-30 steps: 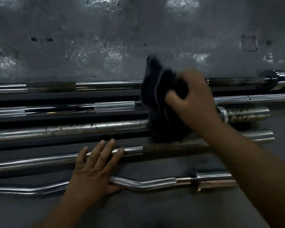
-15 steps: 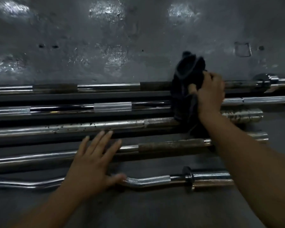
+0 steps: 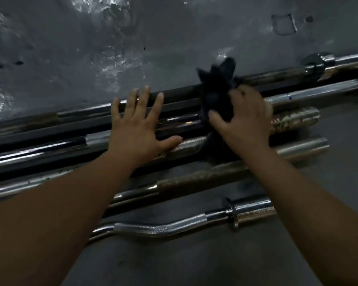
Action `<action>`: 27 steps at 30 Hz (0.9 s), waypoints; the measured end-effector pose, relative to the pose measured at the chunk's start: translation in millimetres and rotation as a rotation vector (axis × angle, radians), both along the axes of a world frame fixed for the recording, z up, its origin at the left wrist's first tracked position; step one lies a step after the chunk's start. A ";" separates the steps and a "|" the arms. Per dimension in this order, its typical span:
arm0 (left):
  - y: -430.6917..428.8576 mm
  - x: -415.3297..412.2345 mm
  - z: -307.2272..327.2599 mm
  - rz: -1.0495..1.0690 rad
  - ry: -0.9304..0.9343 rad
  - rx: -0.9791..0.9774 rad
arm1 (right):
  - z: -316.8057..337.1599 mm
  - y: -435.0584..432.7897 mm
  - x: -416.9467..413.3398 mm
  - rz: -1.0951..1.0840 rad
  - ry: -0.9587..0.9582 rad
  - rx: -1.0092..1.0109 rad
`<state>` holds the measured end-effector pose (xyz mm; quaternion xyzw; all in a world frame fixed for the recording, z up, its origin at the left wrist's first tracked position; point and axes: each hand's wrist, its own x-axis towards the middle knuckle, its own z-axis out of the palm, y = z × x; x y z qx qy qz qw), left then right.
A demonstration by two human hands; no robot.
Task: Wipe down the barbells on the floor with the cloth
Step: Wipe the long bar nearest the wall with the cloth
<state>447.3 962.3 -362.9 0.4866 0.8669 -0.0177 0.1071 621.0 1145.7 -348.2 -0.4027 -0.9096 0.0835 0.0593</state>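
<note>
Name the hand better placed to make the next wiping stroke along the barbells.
Right. The right hand grips the dark crumpled cloth against the long steel barbells, while the left hand rests flat and empty on them, fingers spread.

The left forearm [image 3: 60, 203] is seen entering from the lower left of the frame and is stretched toward the centre. The left hand [image 3: 135, 129] is laid flat, palm down, with fingers straight and spread and the thumb held out to the right. The right forearm [image 3: 298, 193] is extended from the lower right. The right hand [image 3: 243, 118] is curled, palm down, round a dark cloth [image 3: 215, 89], with the thumb pressed against it.
</note>
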 end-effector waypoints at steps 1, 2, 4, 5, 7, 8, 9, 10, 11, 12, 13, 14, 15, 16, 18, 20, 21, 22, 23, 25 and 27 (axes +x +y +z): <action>0.3 -1.3 2.0 0.007 -0.008 0.006 | 4.6 -9.9 6.9 0.083 -0.005 0.018; 1.2 -0.8 4.3 0.008 -0.025 0.006 | 13.9 -18.3 20.5 0.157 -0.025 0.033; 2.6 -1.0 5.5 -0.008 -0.036 -0.003 | 34.7 -21.6 50.1 0.292 -0.039 -0.005; 1.3 -0.4 5.1 -0.010 -0.028 -0.004 | 43.5 -16.3 61.7 0.310 -0.015 -0.059; -0.9 -0.4 2.7 0.001 -0.003 0.019 | 46.7 3.8 71.0 0.103 0.114 -0.163; -1.8 -1.3 -0.1 0.005 0.008 0.038 | 40.3 16.5 63.4 -0.036 0.194 -0.148; -0.7 -2.4 -2.6 0.004 0.011 0.059 | 30.6 25.7 52.3 -0.142 0.222 -0.124; -0.2 -2.9 -3.6 -0.002 0.007 0.076 | 18.7 25.5 41.0 -0.184 0.186 -0.074; -0.8 -3.3 -3.0 -0.006 0.002 0.085 | 9.0 17.8 32.8 -0.170 0.128 -0.031; -1.7 -3.5 -3.0 -0.006 -0.003 0.091 | 4.4 9.0 32.7 -0.105 0.082 -0.016; -1.4 -4.4 -3.2 -0.004 -0.002 0.096 | 5.1 0.8 39.6 -0.033 0.057 -0.026; -1.5 -4.5 -2.5 -0.005 -0.001 0.095 | 9.5 -6.5 55.3 0.013 0.044 -0.046; -2.0 -3.3 -1.5 -0.009 -0.005 0.090 | 19.2 -13.1 76.9 0.030 0.031 -0.071; -1.8 -3.2 -1.2 -0.011 -0.007 0.090 | 32.2 -15.6 97.2 0.022 0.004 -0.113; -1.6 -3.1 -1.4 -0.007 -0.010 0.093 | 57.3 -10.5 124.1 -0.040 -0.052 -0.210; -0.6 -5.3 -2.9 0.001 -0.009 0.103 | 65.2 0.8 121.4 -0.171 -0.012 -0.286; 0.4 -5.9 -3.9 0.001 -0.011 0.109 | 63.4 4.9 111.3 -0.235 0.060 -0.300; 1.0 -6.8 -4.8 -0.001 -0.009 0.116 | 57.9 4.5 99.2 -0.278 0.117 -0.312; 1.4 -7.2 -4.9 -0.004 -0.004 0.121 | 50.6 -2.2 87.2 -0.300 0.121 -0.316; 1.0 -6.2 -5.0 -0.010 -0.003 0.121 | 40.6 -26.7 80.5 -0.297 0.025 -0.309; 2.8 -9.3 -5.1 -0.008 0.001 0.122 | 49.7 -47.5 102.0 -0.198 -0.019 -0.304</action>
